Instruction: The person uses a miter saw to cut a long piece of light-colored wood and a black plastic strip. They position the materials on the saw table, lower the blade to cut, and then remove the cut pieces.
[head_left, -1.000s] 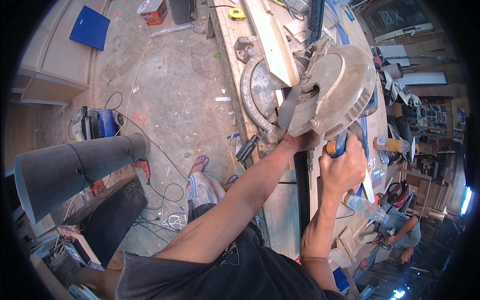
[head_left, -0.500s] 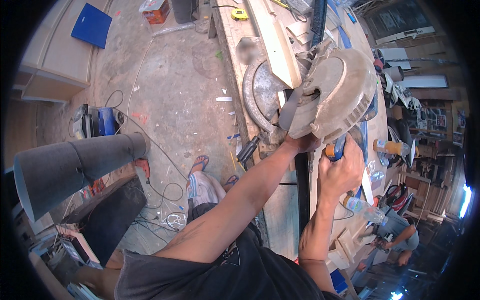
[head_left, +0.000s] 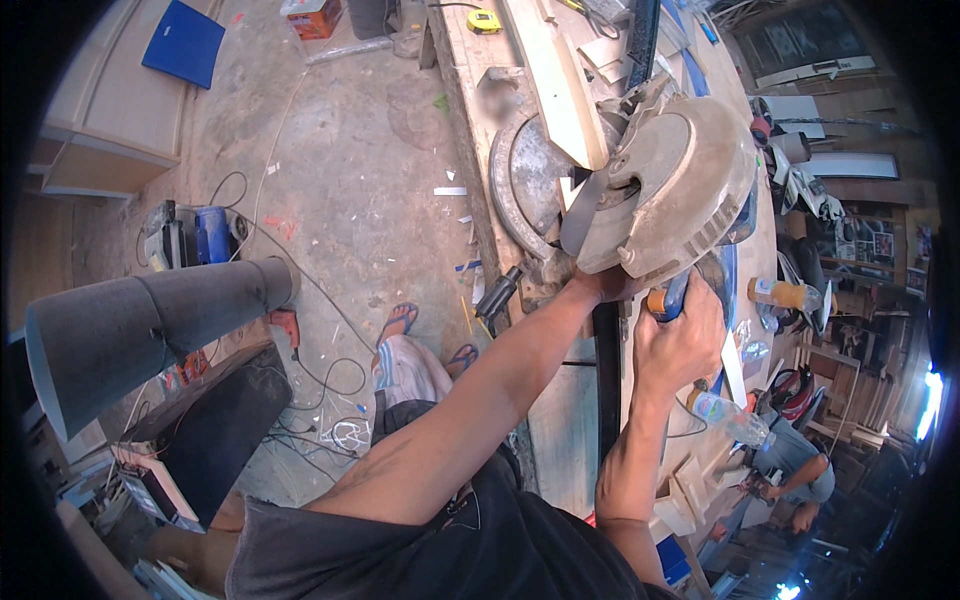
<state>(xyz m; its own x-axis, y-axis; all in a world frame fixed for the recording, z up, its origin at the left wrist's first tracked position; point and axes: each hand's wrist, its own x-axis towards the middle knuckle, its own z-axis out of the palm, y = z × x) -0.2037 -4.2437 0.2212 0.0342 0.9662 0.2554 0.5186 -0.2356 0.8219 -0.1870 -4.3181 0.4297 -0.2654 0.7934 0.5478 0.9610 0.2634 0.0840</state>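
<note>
Right hand [head_left: 682, 338] has fingers clenched round the saw handle [head_left: 658, 303], left hand [head_left: 616, 286] part-hidden by the guard [head_left: 690, 190] – can't tell its grip – so best well clear of the blade [head_left: 583, 215], wooden board [head_left: 560, 95] flat and steady across the miter saw's base [head_left: 532, 180] on the tabletop [head_left: 562, 430].

We wear a black short-sleeved shirt [head_left: 430, 550] with a pale print, pale striped legwear [head_left: 410, 368] and blue-strapped sandals [head_left: 398, 320]; our hands [head_left: 680, 342] are bare.
</note>
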